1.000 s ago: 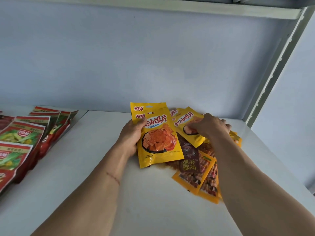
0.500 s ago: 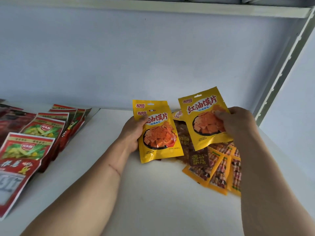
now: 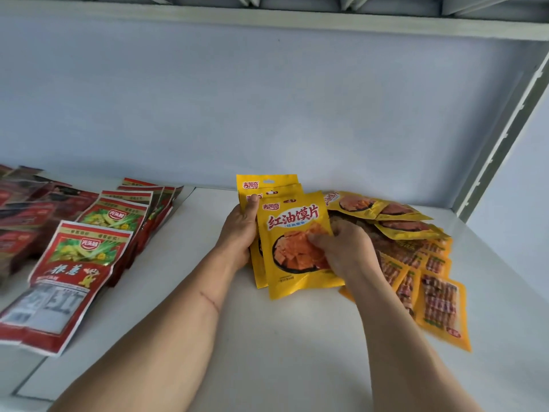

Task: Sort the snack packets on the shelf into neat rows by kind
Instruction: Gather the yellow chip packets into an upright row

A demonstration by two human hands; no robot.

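Red-and-green glossy snack packets [image 3: 80, 263] lie overlapped in rows at the left of the white shelf [image 3: 282, 352]. At centre, the left hand [image 3: 242, 230] grips a fanned stack of yellow foil packets [image 3: 252, 188], thumb across their upper left corner. The right hand [image 3: 344, 248] pinches the front yellow packet printed with red characters [image 3: 292, 248] at its right edge, laid against that stack. Just right, a loose heap of yellow and orange packets [image 3: 430, 278] rests on the shelf.

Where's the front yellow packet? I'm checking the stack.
Centre of the head view: front yellow packet atop the left hand's stack, right hand pinching it.
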